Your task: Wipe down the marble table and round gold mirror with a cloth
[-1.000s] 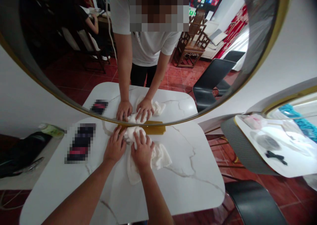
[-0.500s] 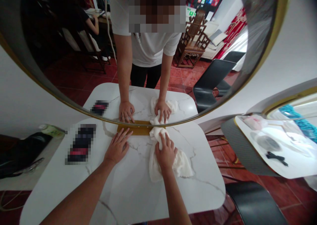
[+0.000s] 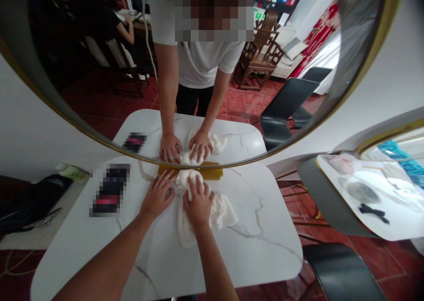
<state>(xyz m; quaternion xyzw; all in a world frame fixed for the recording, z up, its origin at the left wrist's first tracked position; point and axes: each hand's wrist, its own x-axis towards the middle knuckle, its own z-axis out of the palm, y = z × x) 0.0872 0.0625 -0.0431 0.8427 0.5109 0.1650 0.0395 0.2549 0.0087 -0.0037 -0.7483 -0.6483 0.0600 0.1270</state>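
Note:
A crumpled white cloth (image 3: 223,210) lies on the white marble-patterned table (image 3: 251,261). My right hand (image 3: 199,201) grips a bunched part of it, with fingers bent over the folds and the rest trailing toward me. The bunched end covers part of a flat gold plate (image 3: 212,173) at the mirror's lower edge. To the left, my left hand (image 3: 158,195) lies flat with fingers stretched out, its fingertips on the plate's left end and close to the cloth.
A large gold-rimmed round mirror (image 3: 232,165) stands over the table's far side, reflecting a person and the room. A blurred-out dark item (image 3: 111,188) lies at the left. Black chairs (image 3: 341,270) and a second white table (image 3: 391,221) are on the right.
My right hand has slid left with the white cloth along the gold plate, uncovering the plate's right end. My left hand stays in place. The view has shifted slightly.

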